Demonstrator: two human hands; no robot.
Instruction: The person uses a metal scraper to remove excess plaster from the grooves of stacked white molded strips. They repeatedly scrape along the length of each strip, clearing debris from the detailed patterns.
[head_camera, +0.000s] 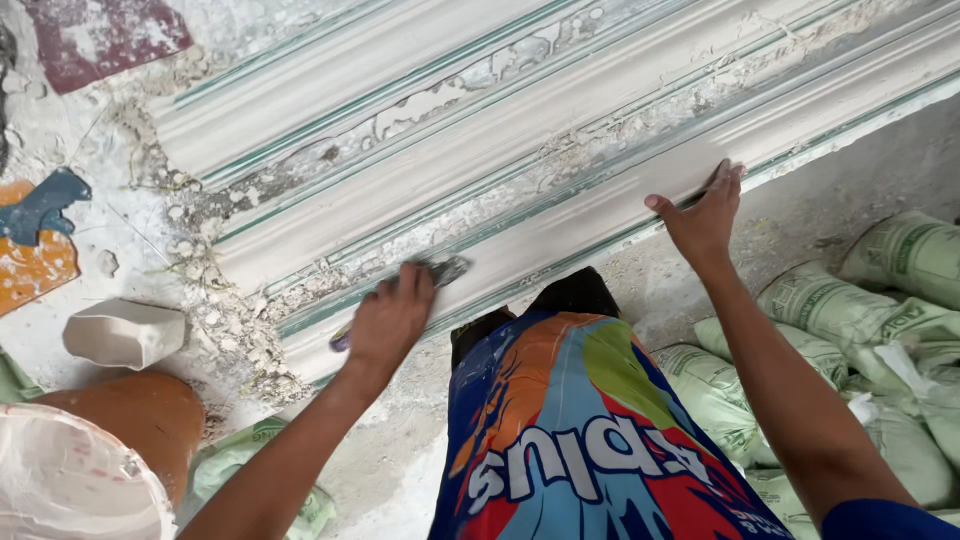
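Two hands on a long plaster moulding

The left hand (392, 318) is closed around a scraper (440, 272) that touches the white moulding (560, 150); at 3 o'clock from it, the right hand (705, 215) lies open and flat on the moulding's edge.

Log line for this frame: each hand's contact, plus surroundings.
left hand: gripping scraper tool on plaster moulding | right hand: flat on moulding edge | nearby: green sacks, white tub
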